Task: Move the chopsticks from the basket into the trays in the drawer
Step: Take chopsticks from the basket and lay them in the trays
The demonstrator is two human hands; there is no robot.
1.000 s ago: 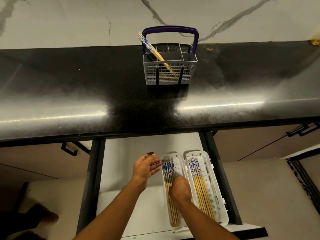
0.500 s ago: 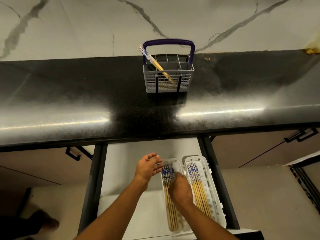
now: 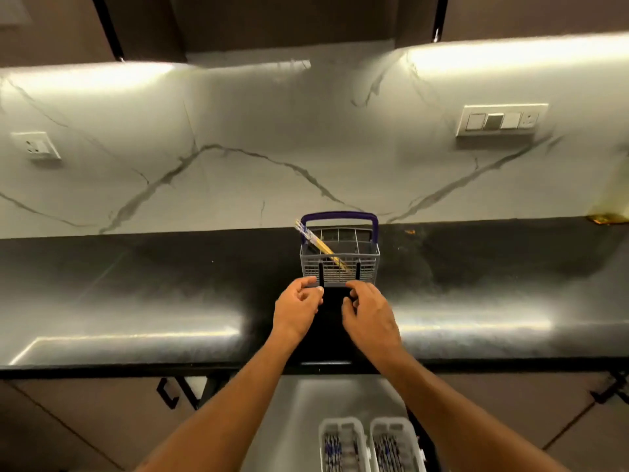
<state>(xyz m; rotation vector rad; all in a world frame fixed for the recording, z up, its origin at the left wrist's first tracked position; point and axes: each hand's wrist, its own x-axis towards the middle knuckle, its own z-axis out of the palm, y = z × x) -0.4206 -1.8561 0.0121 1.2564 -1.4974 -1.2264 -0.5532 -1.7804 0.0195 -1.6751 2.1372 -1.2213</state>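
Note:
A grey cutlery basket point(image 3: 366, 267) with a purple handle stands on the black counter near the wall. A few chopsticks point(image 3: 315, 240) with blue-patterned tops lean to the left inside it. My left hand point(image 3: 296, 309) and my right hand point(image 3: 369, 311) hover over the counter just in front of the basket, fingers loosely curled, holding nothing. At the bottom edge, two white trays point(image 3: 371, 427) lie side by side in the open drawer point(image 3: 292, 424), with chopsticks lying in both.
The glossy black counter point(image 3: 136, 301) runs across the whole view with a marble backsplash behind. Wall sockets sit at left point(image 3: 35, 144) and right point(image 3: 500, 120). Dark drawer handles point(image 3: 170, 393) show below the counter edge.
Both hands have risen from the trays in the drawer to the counter in front of the basket. The camera has tilted up, so the drawer now shows only at the bottom.

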